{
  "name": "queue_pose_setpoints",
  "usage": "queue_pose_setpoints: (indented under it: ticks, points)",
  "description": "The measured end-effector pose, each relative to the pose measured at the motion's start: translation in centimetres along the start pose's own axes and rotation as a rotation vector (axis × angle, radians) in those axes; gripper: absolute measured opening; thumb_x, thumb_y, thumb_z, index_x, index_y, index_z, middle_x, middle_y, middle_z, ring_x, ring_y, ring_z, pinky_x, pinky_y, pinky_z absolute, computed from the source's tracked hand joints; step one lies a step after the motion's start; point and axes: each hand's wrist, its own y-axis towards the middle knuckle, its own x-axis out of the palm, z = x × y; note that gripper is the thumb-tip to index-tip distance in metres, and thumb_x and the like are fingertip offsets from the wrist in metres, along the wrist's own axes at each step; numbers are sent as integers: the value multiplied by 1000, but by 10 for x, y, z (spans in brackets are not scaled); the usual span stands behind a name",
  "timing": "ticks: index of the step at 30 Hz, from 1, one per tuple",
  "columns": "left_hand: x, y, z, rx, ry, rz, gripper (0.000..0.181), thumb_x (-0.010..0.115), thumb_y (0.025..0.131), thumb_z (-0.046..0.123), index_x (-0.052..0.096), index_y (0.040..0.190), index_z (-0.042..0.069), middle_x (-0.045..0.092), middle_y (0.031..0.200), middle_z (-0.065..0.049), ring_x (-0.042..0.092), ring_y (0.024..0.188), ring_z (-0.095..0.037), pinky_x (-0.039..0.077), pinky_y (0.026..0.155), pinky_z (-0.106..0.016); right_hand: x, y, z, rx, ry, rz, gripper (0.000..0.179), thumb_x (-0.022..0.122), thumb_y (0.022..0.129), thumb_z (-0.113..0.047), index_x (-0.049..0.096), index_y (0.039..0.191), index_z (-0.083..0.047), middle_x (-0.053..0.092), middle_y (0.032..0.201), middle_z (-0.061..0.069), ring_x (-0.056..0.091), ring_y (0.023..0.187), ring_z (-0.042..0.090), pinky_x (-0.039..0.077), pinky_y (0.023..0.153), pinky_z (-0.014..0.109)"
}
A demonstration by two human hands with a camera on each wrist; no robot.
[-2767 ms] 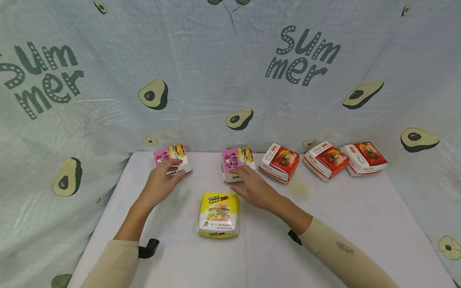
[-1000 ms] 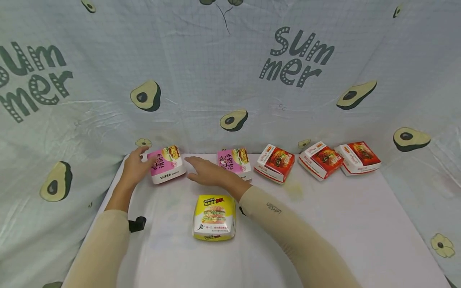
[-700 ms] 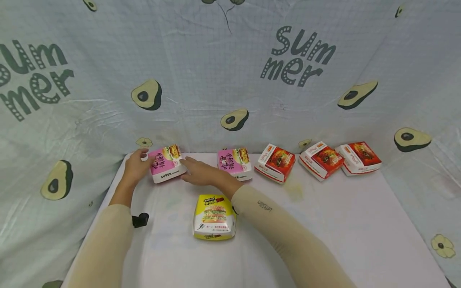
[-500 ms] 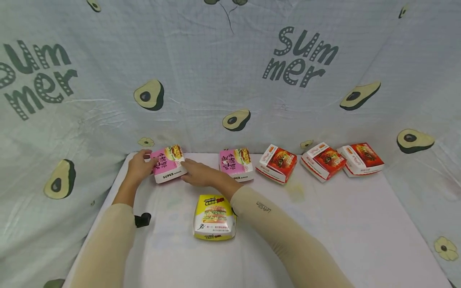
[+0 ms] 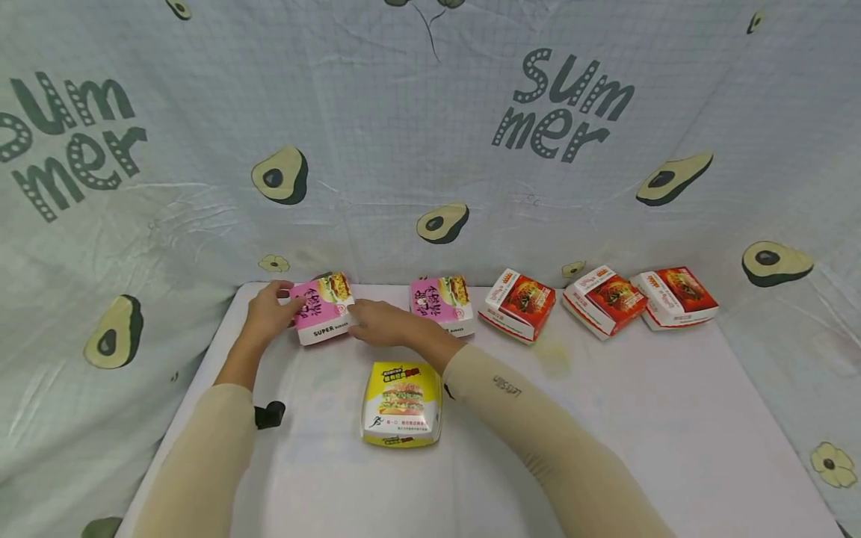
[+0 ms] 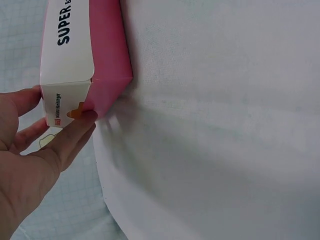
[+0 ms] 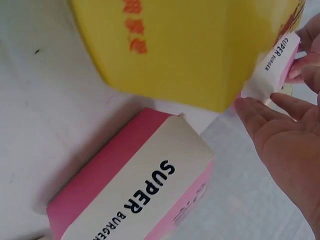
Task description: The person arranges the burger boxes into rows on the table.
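A pink-and-white burger box (image 5: 323, 314) lettered "SUPER BURGER" lies at the table's back left, held between both hands. My left hand (image 5: 264, 314) grips its left end; the left wrist view shows the thumb at an upper corner of the box (image 6: 70, 45) and fingers against its end and lower edge. From the other side, my right hand (image 5: 385, 325) holds the right end, thumb near the front corner. A second pink burger box (image 5: 440, 300) stands behind the right forearm, partly covered. In front is a yellow-and-white burger box (image 5: 401, 407), which looms large in the right wrist view (image 7: 170, 45).
Three red-and-white burger boxes (image 5: 518, 305) continue the row along the back edge to the right. Behind them hangs a cloth (image 5: 377, 149) printed with avocados and "summer". White cloth covers the table (image 5: 605, 433).
The right hand has gone from the second pink box to the left one. Both hands have taken hold of that left box, which has shifted slightly right. The other boxes stay put.
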Motion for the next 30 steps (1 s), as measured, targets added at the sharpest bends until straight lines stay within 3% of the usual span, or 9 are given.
queue_pose_setpoints:
  ticks: [10, 30]
  points:
    - [12, -2, 9, 19, 9, -43, 61, 56, 107, 27, 33, 156, -1, 38, 158, -30, 57, 127, -44, 56, 103, -49, -7, -18, 8, 27, -24, 11, 54, 51, 109, -31, 43, 157, -8, 32, 168, 10, 33, 155, 24, 31, 126, 37]
    - [37, -9, 27, 52, 35, -88, 58, 58, 106, 29, 39, 154, 2, 41, 158, -26, 58, 128, -41, 56, 103, -49, 6, -44, 32, 7, -23, 95, 47, 49, 109, -30, 54, 149, -7, 34, 168, 8, 36, 154, 24, 35, 123, 40]
